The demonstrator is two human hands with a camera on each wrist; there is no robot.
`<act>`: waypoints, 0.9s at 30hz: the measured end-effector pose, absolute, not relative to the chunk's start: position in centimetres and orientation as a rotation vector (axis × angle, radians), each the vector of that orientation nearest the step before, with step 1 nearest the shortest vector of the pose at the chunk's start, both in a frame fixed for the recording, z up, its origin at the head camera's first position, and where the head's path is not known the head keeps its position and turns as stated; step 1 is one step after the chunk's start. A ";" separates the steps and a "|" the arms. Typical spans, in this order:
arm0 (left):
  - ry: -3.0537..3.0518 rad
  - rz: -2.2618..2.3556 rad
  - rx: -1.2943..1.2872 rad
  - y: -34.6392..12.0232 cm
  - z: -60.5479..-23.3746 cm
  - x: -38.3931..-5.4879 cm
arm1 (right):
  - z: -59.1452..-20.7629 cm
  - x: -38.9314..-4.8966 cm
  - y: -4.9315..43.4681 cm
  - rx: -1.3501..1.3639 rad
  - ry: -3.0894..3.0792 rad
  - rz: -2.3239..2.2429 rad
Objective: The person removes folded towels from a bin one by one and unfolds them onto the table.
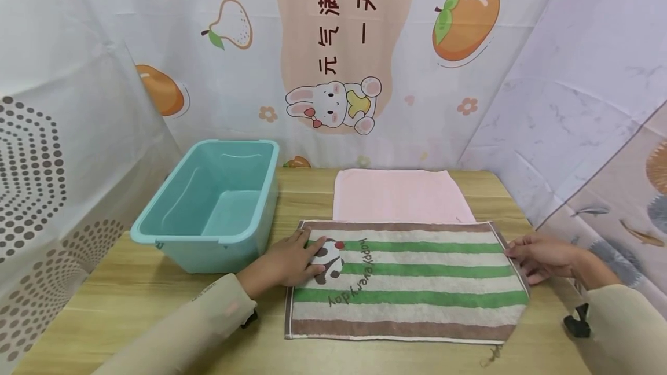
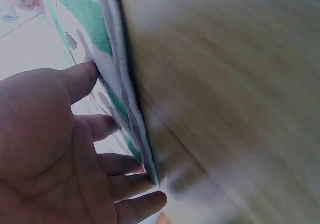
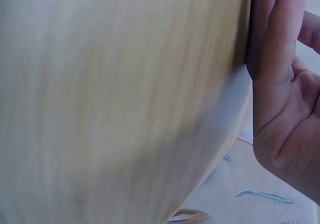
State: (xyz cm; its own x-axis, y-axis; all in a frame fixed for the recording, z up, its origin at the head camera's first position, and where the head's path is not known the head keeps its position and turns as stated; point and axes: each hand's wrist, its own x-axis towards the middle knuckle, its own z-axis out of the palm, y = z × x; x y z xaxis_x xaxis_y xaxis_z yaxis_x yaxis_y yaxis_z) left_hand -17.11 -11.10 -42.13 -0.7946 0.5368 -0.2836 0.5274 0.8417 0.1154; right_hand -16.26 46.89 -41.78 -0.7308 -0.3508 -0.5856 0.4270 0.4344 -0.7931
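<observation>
A striped towel (image 1: 417,282) in green, white and brown, with a panda and lettering at its left end, lies spread across the table. My left hand (image 1: 294,262) rests on that left end, fingers spread over the panda and the border. In the left wrist view, the fingers (image 2: 122,164) lie along the towel's edge (image 2: 122,74). At the opposite end, my right hand (image 1: 544,259) pinches the right edge, its other fingers curled beneath. The towel's near right corner is turned under. In the right wrist view the hand (image 3: 285,84) shows from the side, its fingertips out of frame.
A pink towel (image 1: 398,195) lies flat behind the striped one, partly covered by it. The teal plastic bin (image 1: 260,201) stands at the left of the wooden table (image 1: 104,305). Printed cloth (image 1: 417,103) hangs close behind the table and along both sides.
</observation>
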 end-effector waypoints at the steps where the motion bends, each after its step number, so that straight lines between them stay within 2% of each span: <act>1: 2.717 0.044 0.798 -11.1 -42.1 -17.1 | -41.7 -16.2 46.9 0.062 1.963 -1.366; 7: 2.732 0.090 0.851 -11.3 -42.2 -17.4 | -41.8 -16.1 46.9 0.065 1.986 -1.363; 15: 2.782 0.277 1.184 -11.8 -42.3 -18.2 | -41.8 -15.9 46.6 0.039 2.010 -1.369; 27: 2.740 0.329 1.136 -11.9 -42.3 -17.8 | -41.6 -14.8 45.9 0.009 1.994 -1.389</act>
State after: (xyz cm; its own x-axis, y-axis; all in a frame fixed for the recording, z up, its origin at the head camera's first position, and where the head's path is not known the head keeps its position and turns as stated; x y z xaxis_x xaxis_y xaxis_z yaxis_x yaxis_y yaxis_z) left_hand -17.82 -11.87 -42.33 -0.6998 0.7117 -0.0604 0.6772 0.6881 0.2606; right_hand -14.77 45.86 -41.56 -0.7572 -0.3681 -0.5396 0.3787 0.4257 -0.8218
